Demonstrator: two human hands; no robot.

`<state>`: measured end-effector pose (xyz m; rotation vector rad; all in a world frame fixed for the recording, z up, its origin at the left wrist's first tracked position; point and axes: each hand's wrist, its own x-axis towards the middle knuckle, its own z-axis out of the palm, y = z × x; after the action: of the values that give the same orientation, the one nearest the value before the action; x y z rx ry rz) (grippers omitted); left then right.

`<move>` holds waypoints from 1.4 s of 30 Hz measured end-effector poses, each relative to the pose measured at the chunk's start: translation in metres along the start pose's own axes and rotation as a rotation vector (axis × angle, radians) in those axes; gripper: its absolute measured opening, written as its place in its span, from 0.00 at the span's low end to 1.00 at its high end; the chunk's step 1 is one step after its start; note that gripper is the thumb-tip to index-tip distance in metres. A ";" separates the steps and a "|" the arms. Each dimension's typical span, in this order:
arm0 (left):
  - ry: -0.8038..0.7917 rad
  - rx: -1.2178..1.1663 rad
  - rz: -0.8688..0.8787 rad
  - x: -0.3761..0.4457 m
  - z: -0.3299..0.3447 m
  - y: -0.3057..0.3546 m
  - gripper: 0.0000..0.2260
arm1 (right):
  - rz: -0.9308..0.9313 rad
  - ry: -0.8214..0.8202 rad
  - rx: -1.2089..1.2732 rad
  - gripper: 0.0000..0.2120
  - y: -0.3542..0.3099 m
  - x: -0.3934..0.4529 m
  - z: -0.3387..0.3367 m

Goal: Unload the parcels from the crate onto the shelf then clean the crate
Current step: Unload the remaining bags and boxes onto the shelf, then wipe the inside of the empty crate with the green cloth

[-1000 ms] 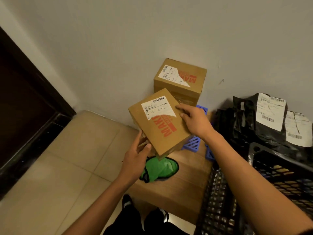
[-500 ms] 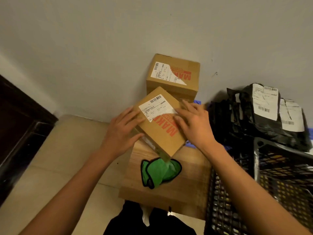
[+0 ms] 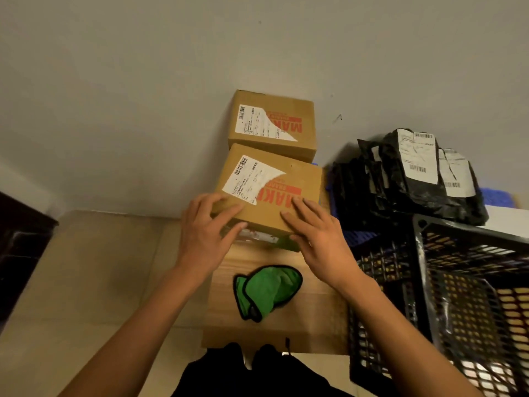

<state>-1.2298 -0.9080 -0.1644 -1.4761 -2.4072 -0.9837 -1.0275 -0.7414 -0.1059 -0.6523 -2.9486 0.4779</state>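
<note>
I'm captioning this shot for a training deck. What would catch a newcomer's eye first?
Two cardboard boxes with red lettering: the near box under the left hand and right hand, the far box behind it against the wall. A green cloth lies on the wooden shelf below the hands, black parcel bags and a black crate to the right.

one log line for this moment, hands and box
step: placing parcel | left hand: flat on near box | right hand: flat on it | far box: behind | crate: right
</note>
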 end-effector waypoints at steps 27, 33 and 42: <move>-0.156 -0.013 0.171 0.029 -0.013 0.019 0.13 | 0.303 0.167 -0.008 0.22 -0.013 -0.014 0.001; -0.184 -0.074 0.220 0.018 -0.013 0.058 0.12 | 0.303 0.155 0.047 0.22 -0.010 -0.045 -0.014; -0.209 -0.125 0.306 0.001 -0.003 0.172 0.11 | 0.357 0.264 0.120 0.19 0.018 -0.135 -0.062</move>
<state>-1.0864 -0.8578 -0.0840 -2.0090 -2.1852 -0.9650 -0.8894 -0.7658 -0.0550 -1.1358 -2.5415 0.5420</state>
